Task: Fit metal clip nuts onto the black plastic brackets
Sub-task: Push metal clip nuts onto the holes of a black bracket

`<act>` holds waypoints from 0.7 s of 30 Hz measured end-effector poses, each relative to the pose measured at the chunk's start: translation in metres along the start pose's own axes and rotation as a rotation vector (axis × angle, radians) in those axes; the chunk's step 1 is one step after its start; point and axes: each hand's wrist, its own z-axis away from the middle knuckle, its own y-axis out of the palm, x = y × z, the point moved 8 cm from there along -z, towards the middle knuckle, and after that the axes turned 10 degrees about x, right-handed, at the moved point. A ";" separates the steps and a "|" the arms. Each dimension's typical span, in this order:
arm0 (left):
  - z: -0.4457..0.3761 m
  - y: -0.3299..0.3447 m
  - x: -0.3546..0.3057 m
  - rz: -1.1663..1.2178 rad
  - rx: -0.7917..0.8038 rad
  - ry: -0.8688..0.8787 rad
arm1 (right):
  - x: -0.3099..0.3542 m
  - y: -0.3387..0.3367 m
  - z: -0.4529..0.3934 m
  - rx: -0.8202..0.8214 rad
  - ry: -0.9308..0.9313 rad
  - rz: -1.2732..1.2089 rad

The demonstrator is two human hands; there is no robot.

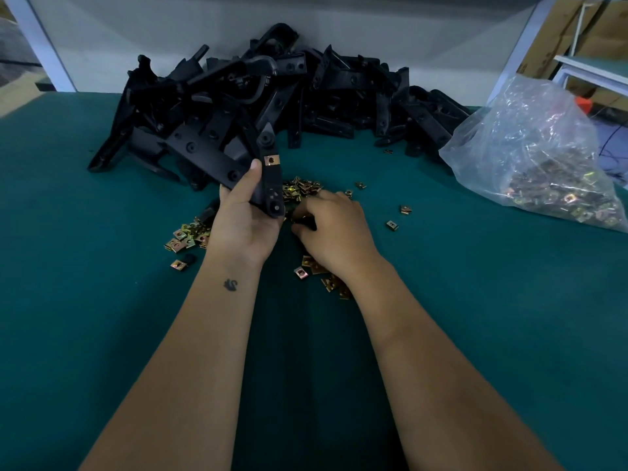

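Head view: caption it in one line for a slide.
Left hand holds a black bracket with one clip nut fitted; right hand reaches into loose clip nuts.

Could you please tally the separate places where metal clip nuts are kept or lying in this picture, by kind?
Clear plastic bag of clip nuts: 1
Loose scatter of clip nuts on the green table, around both hands: 1 (centre)
Clip nut already fitted on the bracket held in the left hand: 1
Total: 3
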 end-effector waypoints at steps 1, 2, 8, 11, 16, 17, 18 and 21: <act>0.000 0.000 0.001 -0.009 0.002 -0.007 | -0.001 -0.001 0.000 -0.007 0.004 -0.007; 0.001 0.001 0.002 -0.019 0.007 -0.014 | -0.001 -0.001 0.000 -0.009 0.009 -0.010; 0.000 0.000 0.004 -0.019 0.010 -0.027 | -0.004 -0.007 0.003 -0.040 0.021 -0.057; 0.000 0.000 0.004 -0.022 0.005 -0.027 | -0.010 -0.012 0.005 -0.072 0.055 -0.228; -0.001 -0.002 0.005 -0.028 0.002 -0.032 | -0.018 -0.008 0.004 -0.054 0.101 -0.158; -0.001 -0.002 0.006 -0.027 -0.001 -0.035 | -0.018 -0.005 0.004 -0.028 0.106 -0.112; -0.001 -0.003 0.006 -0.026 -0.003 -0.039 | -0.019 -0.003 0.003 -0.010 0.109 -0.078; -0.002 -0.003 0.008 -0.024 0.009 -0.055 | -0.019 -0.004 0.003 -0.014 0.106 -0.087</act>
